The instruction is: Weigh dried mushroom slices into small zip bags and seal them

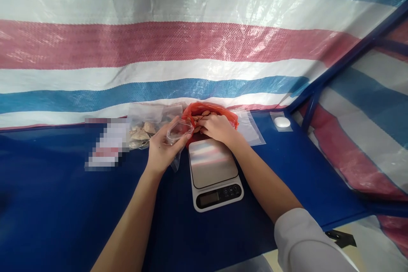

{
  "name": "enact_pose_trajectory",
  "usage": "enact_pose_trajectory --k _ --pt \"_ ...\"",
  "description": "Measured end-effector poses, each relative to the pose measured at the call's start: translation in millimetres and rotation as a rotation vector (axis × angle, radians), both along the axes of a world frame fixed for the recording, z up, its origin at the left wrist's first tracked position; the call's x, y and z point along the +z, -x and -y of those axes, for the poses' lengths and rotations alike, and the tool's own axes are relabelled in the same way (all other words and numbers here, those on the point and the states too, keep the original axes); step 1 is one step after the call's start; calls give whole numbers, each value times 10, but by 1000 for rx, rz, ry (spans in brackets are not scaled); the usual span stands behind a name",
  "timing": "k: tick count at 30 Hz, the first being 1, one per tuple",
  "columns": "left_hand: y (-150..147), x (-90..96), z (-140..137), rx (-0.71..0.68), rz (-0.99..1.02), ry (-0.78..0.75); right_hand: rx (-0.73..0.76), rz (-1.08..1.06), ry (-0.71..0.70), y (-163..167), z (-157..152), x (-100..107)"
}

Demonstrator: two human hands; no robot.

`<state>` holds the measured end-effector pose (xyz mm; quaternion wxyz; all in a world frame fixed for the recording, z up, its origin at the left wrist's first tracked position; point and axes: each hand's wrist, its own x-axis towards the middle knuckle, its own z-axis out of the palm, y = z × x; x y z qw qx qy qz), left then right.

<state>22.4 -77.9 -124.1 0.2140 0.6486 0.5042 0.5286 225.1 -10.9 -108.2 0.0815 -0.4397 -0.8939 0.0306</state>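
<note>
My left hand (162,148) is closed around a small clear plastic cup (180,131), tilted beside an open red plastic bag (199,107). Brown, almond-like nuts (206,113) lie inside the bag. My right hand (218,129) reaches into it from the right, its fingers bent together among the nuts. Its fingertips are partly hidden, so what they grip cannot be made out. Directly in front of the bag stands a white kitchen scale (214,165) with a steel top. No digits can be read on its dark display.
Left of the bag lies a clear bag of pale, lumpy pieces (140,134), beside a blurred-out paper (110,142). A flat clear bag (251,129) and a white oval object (282,122) are to the right. Striped sheeting (178,42) rises behind the blue table (63,204).
</note>
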Motion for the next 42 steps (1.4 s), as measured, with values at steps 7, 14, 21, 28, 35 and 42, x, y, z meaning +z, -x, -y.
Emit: enact_pose_trajectory --k 7,14,21,28,35,42 --pt "-19 -24 -3 -24 13 -6 -41 47 25 -46 -1 49" --pt "-38 5 22 -23 19 15 -77 36 3 -99 2 71" --pt "-24 13 8 -32 19 -22 -58 -66 7 -206 11 188" --pt "-33 4 18 -36 25 -10 2 -29 94 -268 0 226" --pt "-51 -13 19 -44 19 -2 -5 7 92 -233 11 132" --pt "-67 -7 26 -38 10 10 -17 -65 134 -243 -20 121"
